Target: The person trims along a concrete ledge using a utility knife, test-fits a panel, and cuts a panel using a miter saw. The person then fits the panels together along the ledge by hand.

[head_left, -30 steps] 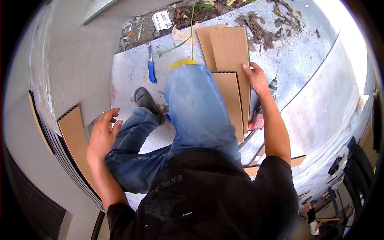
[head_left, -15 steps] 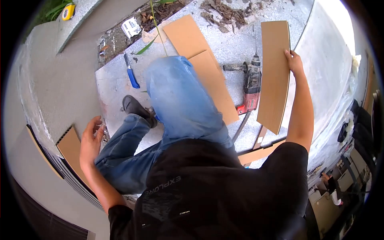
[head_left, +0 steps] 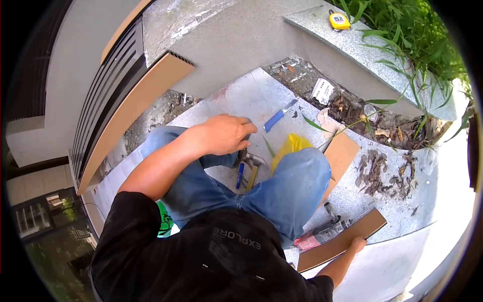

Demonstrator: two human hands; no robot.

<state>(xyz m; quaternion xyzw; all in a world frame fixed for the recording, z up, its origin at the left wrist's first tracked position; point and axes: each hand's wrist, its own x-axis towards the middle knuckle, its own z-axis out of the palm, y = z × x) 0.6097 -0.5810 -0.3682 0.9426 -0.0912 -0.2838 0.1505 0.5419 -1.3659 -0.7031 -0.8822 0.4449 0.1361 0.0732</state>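
My right hand [head_left: 358, 244] grips the edge of a brown plank [head_left: 334, 245], held beside a red and black rotary hammer [head_left: 322, 235] that it partly hides. My left hand [head_left: 229, 134] is above my lower leg, back upward, fingers loosely bent and apart from the tools; nothing shows in it. Closest to it lies a blue-handled utility knife [head_left: 279, 117] on the grey slab. Between my legs are a blue marker [head_left: 240, 176] and a yellowish strip [head_left: 252, 177]. Something thin and yellow [head_left: 292, 147] lies by my knee.
A long brown hollow-core board [head_left: 136, 108] leans at the left beside dark slatted panels [head_left: 108, 83]. A cardboard-coloured piece [head_left: 341, 157] lies past my knee. On the stone ledge [head_left: 362, 53] sits a yellow tape measure [head_left: 339, 20]. Dry leaves [head_left: 372, 168] litter the slab [head_left: 236, 95].
My view has turned to the left. My left hand has moved inward, over my leg, nearer the knife. My right hand keeps hold of the plank, which is now lower in view.
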